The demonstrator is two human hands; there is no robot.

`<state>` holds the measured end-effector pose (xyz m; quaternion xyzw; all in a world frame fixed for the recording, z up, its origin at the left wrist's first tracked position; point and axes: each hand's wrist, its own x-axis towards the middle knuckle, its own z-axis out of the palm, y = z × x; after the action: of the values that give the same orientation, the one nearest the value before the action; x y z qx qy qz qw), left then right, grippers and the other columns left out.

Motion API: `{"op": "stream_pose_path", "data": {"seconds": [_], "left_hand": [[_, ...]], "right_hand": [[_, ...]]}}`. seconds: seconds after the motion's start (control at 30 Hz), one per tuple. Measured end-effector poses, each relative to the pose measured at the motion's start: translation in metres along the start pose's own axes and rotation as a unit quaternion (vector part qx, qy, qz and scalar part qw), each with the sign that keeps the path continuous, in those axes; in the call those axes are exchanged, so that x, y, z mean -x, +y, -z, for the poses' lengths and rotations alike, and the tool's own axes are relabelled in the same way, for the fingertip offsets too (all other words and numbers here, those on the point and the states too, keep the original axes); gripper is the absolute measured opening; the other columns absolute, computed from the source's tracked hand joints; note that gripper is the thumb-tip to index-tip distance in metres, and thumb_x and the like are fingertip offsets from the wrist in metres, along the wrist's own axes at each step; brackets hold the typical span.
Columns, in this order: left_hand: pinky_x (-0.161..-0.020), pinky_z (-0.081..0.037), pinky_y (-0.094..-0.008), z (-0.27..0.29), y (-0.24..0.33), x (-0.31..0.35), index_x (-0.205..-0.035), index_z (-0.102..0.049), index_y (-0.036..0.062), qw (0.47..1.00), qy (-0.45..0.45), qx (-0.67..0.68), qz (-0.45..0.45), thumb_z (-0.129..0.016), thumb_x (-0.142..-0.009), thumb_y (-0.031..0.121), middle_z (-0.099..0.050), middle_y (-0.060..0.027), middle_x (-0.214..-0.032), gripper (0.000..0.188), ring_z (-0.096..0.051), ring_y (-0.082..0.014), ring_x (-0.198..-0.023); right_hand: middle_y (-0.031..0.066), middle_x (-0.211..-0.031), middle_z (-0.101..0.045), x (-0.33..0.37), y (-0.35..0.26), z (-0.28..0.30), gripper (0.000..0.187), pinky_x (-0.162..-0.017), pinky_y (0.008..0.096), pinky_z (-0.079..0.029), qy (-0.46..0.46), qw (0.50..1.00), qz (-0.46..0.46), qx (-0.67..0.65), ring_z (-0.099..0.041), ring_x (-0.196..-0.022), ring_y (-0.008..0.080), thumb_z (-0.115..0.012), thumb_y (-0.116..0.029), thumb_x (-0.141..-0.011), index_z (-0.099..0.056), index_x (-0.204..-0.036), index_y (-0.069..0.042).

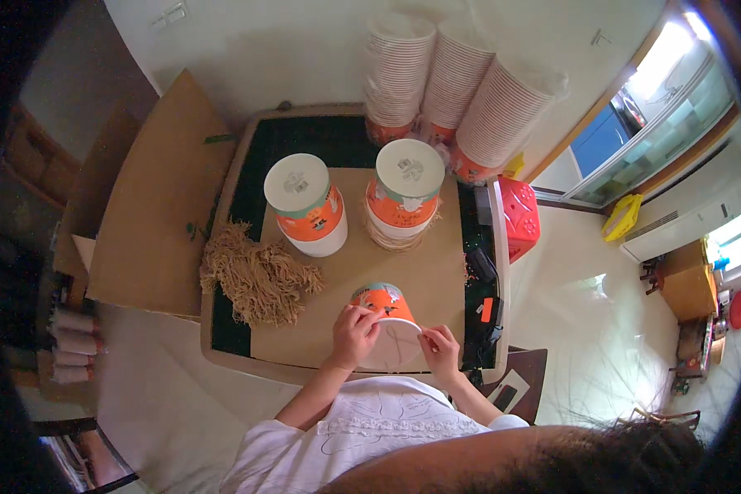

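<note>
An orange and white paper bucket [397,308] lies tilted at the table's near edge, its open mouth facing me. A thin brown cord crosses the mouth. My left hand [356,336] is closed over the bucket's left side at the rim. On the other side, my right hand [440,351] pinches the rim; whether cord is also between those fingers is too small to tell. Farther back stand two upside-down paper buckets, one on the left [311,224] and one on the right [403,212]. Loops of twine [399,239] show around the right one's base.
A tangled heap of brown twine [255,276] lies at the left of the cardboard sheet [362,270] on the table. Tall stacks of nested buckets [502,103] stand against the wall. Dark small items [482,265] line the right edge, near a red stool [519,218]. Large cardboard [156,206] leans left.
</note>
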<state>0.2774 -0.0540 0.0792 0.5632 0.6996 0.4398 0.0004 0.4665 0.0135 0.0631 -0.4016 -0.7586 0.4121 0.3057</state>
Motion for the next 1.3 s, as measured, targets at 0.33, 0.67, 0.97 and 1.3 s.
{"op": "stream_pose_path", "data": {"seconds": [0.33, 0.67, 0.97, 1.3], "left_hand": [[-0.062, -0.044, -0.0348, -0.018, -0.014, 0.01, -0.076, -0.058, 0.009, 0.991, -0.044, -0.012, 0.124, -0.062, -0.065, 0.005, -0.053, -0.0061, -0.073, 0.013, -0.053, -0.0243, -0.072], [-0.063, -0.047, -0.0334, -0.041, -0.044, 0.029, -0.087, -0.057, 0.0071, 0.974, -0.058, 0.056, 0.213, -0.058, -0.067, 0.002, -0.057, -0.0079, -0.077, 0.02, -0.057, -0.0234, -0.072], [-0.064, -0.048, -0.0304, -0.031, -0.048, 0.032, -0.096, -0.057, 0.0066, 0.954, -0.088, 0.134, 0.252, -0.059, -0.068, 0.002, -0.059, -0.0082, -0.08, 0.028, -0.058, -0.02, -0.071], [-0.064, -0.048, -0.0297, -0.03, -0.048, 0.027, -0.091, -0.059, 0.0034, 0.96, -0.088, 0.135, 0.229, -0.061, -0.072, 0.007, -0.058, -0.0103, -0.081, 0.02, -0.059, -0.0201, -0.071]], "right_hand": [[0.0076, -0.07, -0.052, -0.016, 0.012, 0.003, 0.008, -0.05, 0.0221, -0.041, 0.029, 0.999, -0.011, 0.029, -0.051, -0.059, 0.0145, -0.058, -0.002, -0.077, -0.062, -0.084, -0.002], [0.0005, -0.07, -0.055, -0.023, 0.014, -0.062, 0.015, -0.056, 0.0198, -0.038, -0.165, 0.949, -0.158, -0.216, -0.046, -0.062, 0.0072, -0.052, -0.012, -0.083, -0.059, -0.089, 0.0], [0.0006, -0.065, -0.053, -0.028, 0.017, -0.081, 0.02, -0.053, 0.0223, -0.036, -0.175, 0.954, -0.203, -0.138, -0.043, -0.06, 0.0072, -0.053, -0.019, -0.083, -0.061, -0.087, -0.001], [0.0057, -0.07, -0.059, -0.035, 0.015, -0.082, 0.019, -0.055, 0.0252, -0.039, -0.179, 0.966, -0.146, -0.118, -0.048, -0.063, 0.0098, -0.053, -0.016, -0.081, -0.061, -0.086, 0.001]]}}
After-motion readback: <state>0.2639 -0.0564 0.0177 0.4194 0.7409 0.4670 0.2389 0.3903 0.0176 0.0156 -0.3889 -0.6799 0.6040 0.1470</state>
